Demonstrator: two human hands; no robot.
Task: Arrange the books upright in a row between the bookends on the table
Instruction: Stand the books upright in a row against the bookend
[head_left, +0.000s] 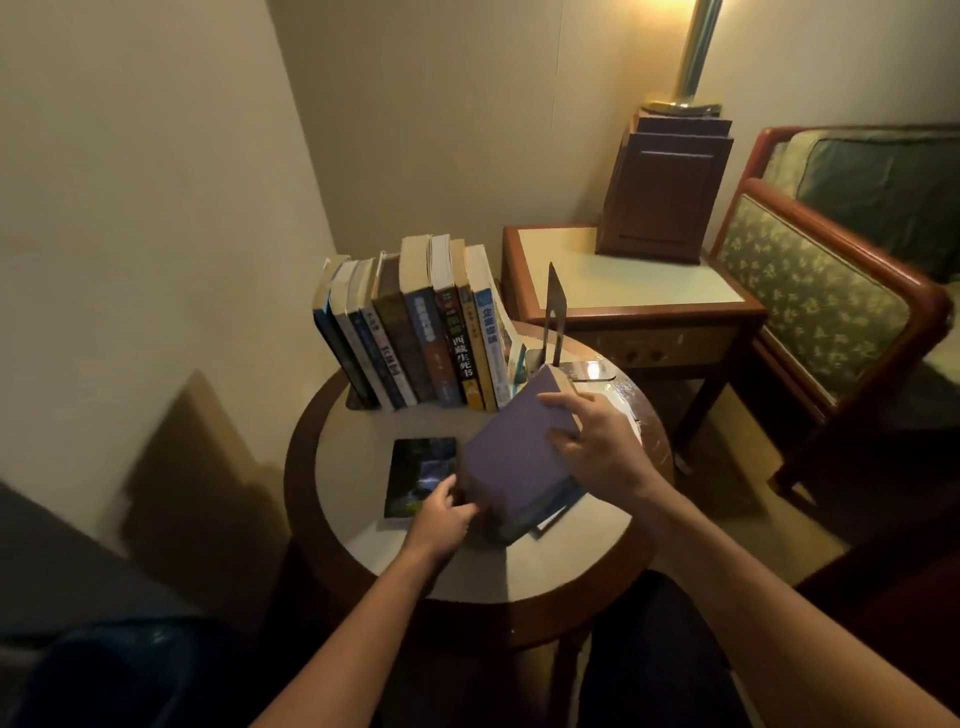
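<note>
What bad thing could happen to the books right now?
1. The row of books seems to lean left and stands apart from the right bookend, so squeezing another book in could tip them.
2. The thick purple book, held by the left hand and right hand, looks heavy and might slip.
3. A thinner book lies under it and could get dragged along.

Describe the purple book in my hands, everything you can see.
The purple book is thick, with a plain violet cover and tan page edges. It lies tilted over the round table, far end raised toward the right bookend. The right hand grips its far right edge; the left hand holds its near left corner.
</note>
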